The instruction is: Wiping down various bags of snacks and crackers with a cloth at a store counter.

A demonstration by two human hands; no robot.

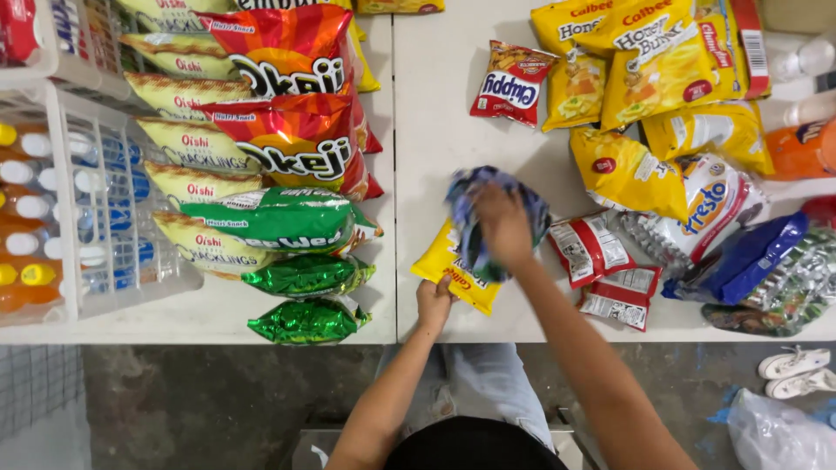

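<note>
- Far left: white wire basket at the tabletop edge, full of bottles with yellow and white caps.
- Right of it: a column of pale yellow snack bags overlapped by two big orange-red bags. Nearer are one large green bag and two small green foil bags at the near edge.
- A seam runs near to far just right of those; the tabletop looks like two white slabs butted together.
- Left hand: grip closed on the near edge of a yellow packet, pinning it flat on the tabletop just right of the seam, near edge.
- Right hand: grip closed on a crumpled blue cloth, pressed down on top of the yellow packet. The cloth covers most of the packet's far half.
- Step in hand, my read: rubbing the packet down with the cloth while the other hand steadies it. Can't tell how much of it is done.
- A further stroke calls for the left hand's pin to hold, or the packet slides with the cloth. The underside would need a flip.
- Just right of the hands: two red-and-white packets, touching each other, clear of the cloth.
- Far, centre-right: one red packet lying apart.
- Far right: a heap of yellow bags, a white-and-clear bag, a blue foil bag and an orange bottle at the edge.
- Floor, right: white shoes.
</note>
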